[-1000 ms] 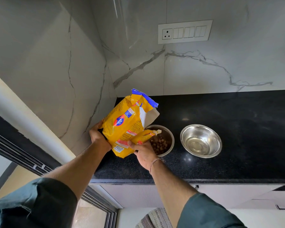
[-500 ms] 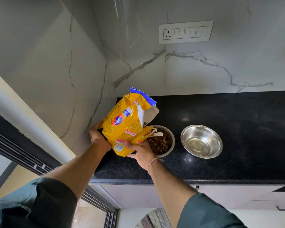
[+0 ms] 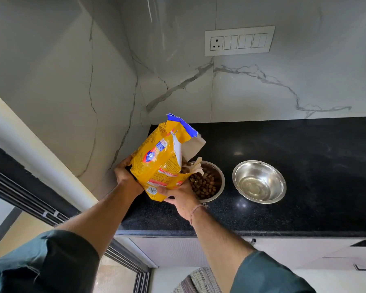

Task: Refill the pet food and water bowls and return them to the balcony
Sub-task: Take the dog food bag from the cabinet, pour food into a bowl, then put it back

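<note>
Currently, the yellow food bag is gripped from behind by the left hand and underneath by the right hand, tilted over the kibble bowl, with the water bowl at its three o'clock.

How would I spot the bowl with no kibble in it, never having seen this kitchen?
Look at the black counter below the white switch plate. Two steel bowls sit side by side there; take the right bowl. The left bowl lies under the tilted yellow bag and holds brown kibble, while this one has none.
</note>
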### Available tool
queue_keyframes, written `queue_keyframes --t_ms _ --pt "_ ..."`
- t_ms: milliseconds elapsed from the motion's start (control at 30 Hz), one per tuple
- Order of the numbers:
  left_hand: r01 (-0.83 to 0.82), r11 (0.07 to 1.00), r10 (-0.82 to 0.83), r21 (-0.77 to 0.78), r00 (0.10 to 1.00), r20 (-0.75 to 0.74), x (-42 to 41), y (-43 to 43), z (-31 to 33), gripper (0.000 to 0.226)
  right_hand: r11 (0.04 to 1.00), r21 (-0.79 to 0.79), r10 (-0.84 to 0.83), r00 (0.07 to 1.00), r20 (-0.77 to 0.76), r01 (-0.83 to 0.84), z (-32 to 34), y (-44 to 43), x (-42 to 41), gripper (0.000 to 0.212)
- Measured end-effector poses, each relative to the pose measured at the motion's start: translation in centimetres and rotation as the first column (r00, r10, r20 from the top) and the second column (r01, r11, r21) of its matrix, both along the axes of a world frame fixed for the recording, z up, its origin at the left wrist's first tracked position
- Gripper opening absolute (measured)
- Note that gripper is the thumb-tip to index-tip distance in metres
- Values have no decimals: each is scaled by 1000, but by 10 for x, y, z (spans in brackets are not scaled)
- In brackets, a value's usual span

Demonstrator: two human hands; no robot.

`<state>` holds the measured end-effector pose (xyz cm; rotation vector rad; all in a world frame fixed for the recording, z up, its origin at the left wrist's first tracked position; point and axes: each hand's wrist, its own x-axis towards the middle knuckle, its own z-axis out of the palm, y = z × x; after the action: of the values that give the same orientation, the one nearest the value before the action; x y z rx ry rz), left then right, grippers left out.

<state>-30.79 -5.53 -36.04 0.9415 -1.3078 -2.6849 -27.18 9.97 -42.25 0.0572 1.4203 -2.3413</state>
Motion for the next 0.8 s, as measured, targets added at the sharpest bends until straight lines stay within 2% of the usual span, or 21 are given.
queue_keyframes --t_ms 133,300,433,567,800 --pt "12 1000 -12 17 1000 -12 1 -1 -1 48 1000 13 -7 1000 -9 7 2 0 -1 64" --pt "-3 1000 3 8 1000 10 -1 -1 2 37 1000 -27 -12 1000 -15 12 3 0 0 67" --pt "23 999 -23 35 1000 9 -2 0 2 48 999 -46 -17 999 -29 16 5 0 1 60" --pt "25 999 -24 41 1000 -3 -2 0 -1 39 999 -36 -15 999 -47 13 5 2 0 59" --pt "32 999 -32 25 999 1 -6 -1 -2 42 997 -81 -12 999 -53 8 5 2 -1 60"
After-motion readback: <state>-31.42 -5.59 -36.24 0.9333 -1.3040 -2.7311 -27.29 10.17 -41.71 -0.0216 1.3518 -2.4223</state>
